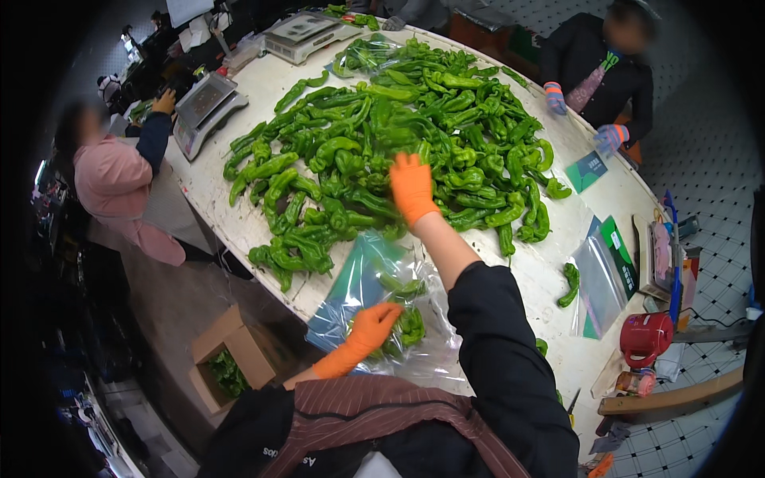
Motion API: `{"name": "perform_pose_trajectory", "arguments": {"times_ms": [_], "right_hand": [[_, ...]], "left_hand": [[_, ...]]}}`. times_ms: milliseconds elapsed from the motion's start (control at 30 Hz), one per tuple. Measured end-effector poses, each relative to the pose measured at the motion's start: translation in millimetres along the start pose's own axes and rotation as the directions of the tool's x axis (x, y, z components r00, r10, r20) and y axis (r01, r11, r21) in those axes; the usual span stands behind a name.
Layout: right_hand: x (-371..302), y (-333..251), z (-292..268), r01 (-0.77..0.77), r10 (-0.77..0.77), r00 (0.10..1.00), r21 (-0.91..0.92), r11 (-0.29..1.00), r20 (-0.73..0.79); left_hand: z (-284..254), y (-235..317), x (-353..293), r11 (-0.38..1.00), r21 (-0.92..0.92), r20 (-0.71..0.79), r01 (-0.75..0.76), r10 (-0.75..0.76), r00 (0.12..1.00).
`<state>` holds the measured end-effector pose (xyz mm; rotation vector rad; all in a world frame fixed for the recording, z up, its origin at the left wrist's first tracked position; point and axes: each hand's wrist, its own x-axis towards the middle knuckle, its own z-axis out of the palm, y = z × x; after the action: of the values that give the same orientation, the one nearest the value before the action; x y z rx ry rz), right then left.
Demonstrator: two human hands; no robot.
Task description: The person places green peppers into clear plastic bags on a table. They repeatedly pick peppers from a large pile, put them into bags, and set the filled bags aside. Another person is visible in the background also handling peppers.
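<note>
Orange gloves cover both my hands. My left hand (370, 328) is closed on a clear plastic bag (434, 350) at the near edge of the table; several green peppers (410, 325) lie in the bag. My right hand (413, 190) reaches over the middle of a large heap of long green peppers (470, 179). Its fingers bend down among them, and the fingertips are hidden. Peppers just beyond those fingers look smeared by motion. Beneath my left hand and to its left lie flat blue-green plastic bags (339, 299).
Two scales (209, 107) (307, 36) stand along the far left edge. To the right lie packaging bags (602, 279) and a red mug (645, 338). A cardboard box (239, 354) holds greens on the floor. One person (119, 175) works at left, another (606, 72) at far right.
</note>
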<state>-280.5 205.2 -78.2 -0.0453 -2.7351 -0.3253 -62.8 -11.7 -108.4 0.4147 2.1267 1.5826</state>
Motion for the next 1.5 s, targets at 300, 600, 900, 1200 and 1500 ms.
{"name": "perform_pose_trajectory", "arguments": {"times_ms": [300,600,900,1200,1500], "right_hand": [[-1.7,2.4,-2.5,0.162,-0.182,0.972,0.135,0.978,0.149],[-128.7,54.8,-45.0,-0.123,0.368,0.930,0.927,0.354,-0.017],[-218.2,83.8,-158.5,-0.067,0.225,0.842,0.509,-0.858,0.490],[-323.4,40.2,-187.2,-0.462,-0.041,0.846,0.691,-0.556,0.532],[-268.7,-59.0,-145.7,-0.258,0.070,0.925,0.753,-0.605,0.373]], "left_hand": [[0.3,8.5,-1.9,0.998,-0.013,0.008,0.064,-0.064,0.998],[-5.3,14.6,-1.3,0.995,0.007,0.041,0.102,-0.102,0.994],[-1.1,43.9,-13.8,0.994,0.018,0.015,0.109,-0.109,0.994],[-2.0,80.0,-37.0,0.994,0.108,-0.086,-0.025,0.034,0.996],[-14.8,122.7,-39.1,0.887,0.346,-0.161,-0.306,0.377,0.912]]}}
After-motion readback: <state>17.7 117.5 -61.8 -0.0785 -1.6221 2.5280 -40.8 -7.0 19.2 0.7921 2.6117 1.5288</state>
